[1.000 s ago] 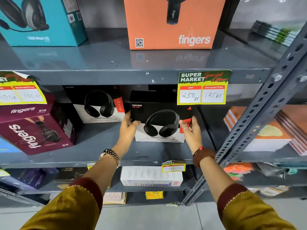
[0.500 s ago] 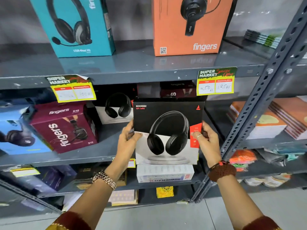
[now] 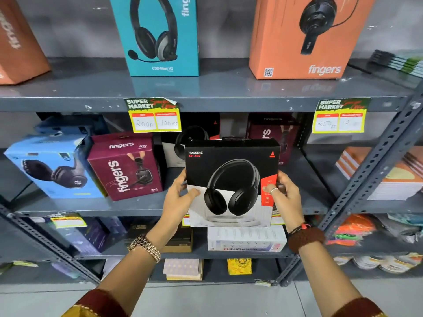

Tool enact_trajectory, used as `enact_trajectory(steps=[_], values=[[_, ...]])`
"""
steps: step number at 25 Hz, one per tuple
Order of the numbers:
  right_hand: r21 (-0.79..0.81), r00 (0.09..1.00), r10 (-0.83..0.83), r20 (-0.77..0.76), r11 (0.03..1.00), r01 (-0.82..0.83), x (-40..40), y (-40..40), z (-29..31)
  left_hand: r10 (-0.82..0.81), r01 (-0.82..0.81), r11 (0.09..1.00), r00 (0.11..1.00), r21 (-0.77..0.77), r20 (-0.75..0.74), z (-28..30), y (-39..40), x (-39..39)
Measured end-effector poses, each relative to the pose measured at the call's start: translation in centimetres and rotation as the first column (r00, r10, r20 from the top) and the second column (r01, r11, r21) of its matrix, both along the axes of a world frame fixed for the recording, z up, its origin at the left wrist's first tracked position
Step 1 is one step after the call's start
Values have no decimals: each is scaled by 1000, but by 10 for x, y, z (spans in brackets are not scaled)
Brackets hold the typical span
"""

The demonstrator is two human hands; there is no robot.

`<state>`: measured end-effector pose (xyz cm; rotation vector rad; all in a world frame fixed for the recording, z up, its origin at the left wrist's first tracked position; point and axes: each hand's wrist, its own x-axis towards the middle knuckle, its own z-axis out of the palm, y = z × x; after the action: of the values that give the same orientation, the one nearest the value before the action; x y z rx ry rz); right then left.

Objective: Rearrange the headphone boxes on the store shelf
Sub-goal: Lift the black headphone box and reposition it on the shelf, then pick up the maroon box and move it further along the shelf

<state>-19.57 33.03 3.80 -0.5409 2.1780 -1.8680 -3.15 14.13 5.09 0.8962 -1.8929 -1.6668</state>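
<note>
I hold a black and white Rockerz headphone box [image 3: 231, 179] upright in the air in front of the middle shelf [image 3: 137, 208]. My left hand [image 3: 177, 202] grips its left edge and my right hand [image 3: 283, 197] grips its right edge by the red tab. Behind it on the shelf stand a second black headphone box [image 3: 178, 145], partly hidden, and a maroon fingers box [image 3: 272, 133] at the back. To the left sit another maroon fingers box [image 3: 124, 165] and a blue headphone box [image 3: 52, 165].
The top shelf carries a teal headset box [image 3: 160, 35], an orange fingers box [image 3: 304, 37] and another orange box [image 3: 16, 42] at far left. Yellow price tags [image 3: 153, 115] hang from the shelf edge. A slanted metal upright [image 3: 375, 170] stands right; notebooks [image 3: 377, 172] lie beyond it.
Both hands have drawn the Rockerz box out of the middle shelf toward me and it now hangs in front of the shelf edge. The view has tilted up and left.
</note>
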Motion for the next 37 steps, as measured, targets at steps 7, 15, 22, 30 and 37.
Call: enact_trajectory(steps=[7,15,22,30,37], values=[[66,991,131,11,989,-132,-29,-73,-9,18,-19,998,1000,60,18,-11,-54,-10],[118,971,227,77,965,-235,-67,-129,-23,63,-56,992,996,115,-56,-31,-104,-33],[108,979,191,65,974,-197,-71,-134,-35,222,-204,969,967,138,-125,-35,-91,-32],[56,997,12,72,998,-16,-29,-127,-49,211,-190,957,974,218,-79,-67,-110,25],[70,989,-146,16,987,145,100,-182,-76,418,-413,891,908,189,13,-66,-175,109]])
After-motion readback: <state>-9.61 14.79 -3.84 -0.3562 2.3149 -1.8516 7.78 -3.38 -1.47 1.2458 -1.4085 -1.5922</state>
